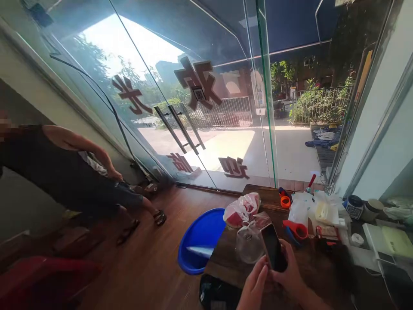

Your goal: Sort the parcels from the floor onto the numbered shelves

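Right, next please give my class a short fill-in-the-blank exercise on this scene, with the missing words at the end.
1. The right hand holds a ____, with the left hand at its edge.
2. The basin beside the wooden table is coloured ____.
3. Large characters show on the ____ doors.
4. The other person is on the ____ side of the picture.

Missing words: phone; blue; glass; left.

On my head feed, the left hand [256, 282] and right hand [288, 269] hold a dark-screened phone [272, 243] over a wooden table [224, 260]. I see a plastic bag [242, 210] just beyond it, a blue basin [203, 230], and a person [71, 172] near the glass doors [222, 142].
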`<act>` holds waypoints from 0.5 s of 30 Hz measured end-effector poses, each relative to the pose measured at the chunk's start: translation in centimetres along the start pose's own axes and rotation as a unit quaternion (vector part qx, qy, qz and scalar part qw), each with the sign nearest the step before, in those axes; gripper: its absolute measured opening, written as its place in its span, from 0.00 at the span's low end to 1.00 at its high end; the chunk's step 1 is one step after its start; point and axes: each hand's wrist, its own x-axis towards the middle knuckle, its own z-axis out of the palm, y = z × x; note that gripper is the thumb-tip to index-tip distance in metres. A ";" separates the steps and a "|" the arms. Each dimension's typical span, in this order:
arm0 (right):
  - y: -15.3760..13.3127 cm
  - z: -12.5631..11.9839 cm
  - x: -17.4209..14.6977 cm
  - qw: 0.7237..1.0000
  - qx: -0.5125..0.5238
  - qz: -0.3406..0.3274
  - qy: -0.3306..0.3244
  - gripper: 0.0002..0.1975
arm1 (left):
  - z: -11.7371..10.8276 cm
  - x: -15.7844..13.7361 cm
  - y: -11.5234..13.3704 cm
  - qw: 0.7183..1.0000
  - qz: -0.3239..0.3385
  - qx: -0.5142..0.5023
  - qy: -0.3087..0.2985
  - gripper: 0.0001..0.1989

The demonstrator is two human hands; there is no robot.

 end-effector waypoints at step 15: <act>-12.4 4.9 -5.9 0.995 0.050 -0.031 -0.077 0.46 | -2.6 -6.7 1.1 0.942 -0.005 -0.336 -0.013 0.44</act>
